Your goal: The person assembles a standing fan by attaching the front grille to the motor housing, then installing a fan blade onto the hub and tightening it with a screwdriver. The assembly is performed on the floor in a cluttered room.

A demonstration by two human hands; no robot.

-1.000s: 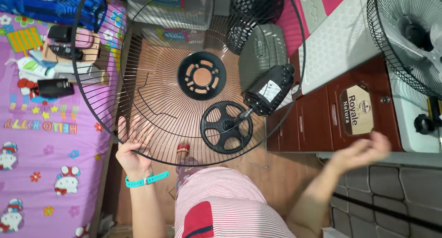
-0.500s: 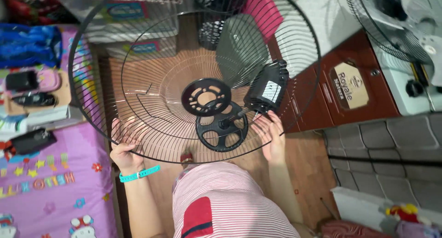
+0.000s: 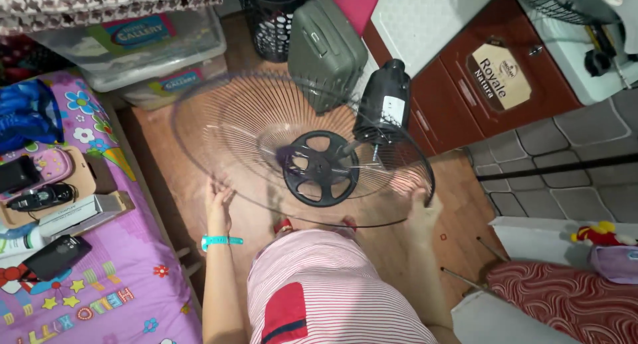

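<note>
Far on the wooden floor (image 3: 166, 144), clear plastic boxes (image 3: 133, 45) are sitting, contents unclear. Left hand (image 3: 218, 201) and right hand (image 3: 422, 204) are gripping the blurry wire fan guard (image 3: 232, 124) between them.

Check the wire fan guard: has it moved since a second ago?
Yes. The wire fan guard has come down toward the black round fan base, with left hand and right hand on its rim.
</note>
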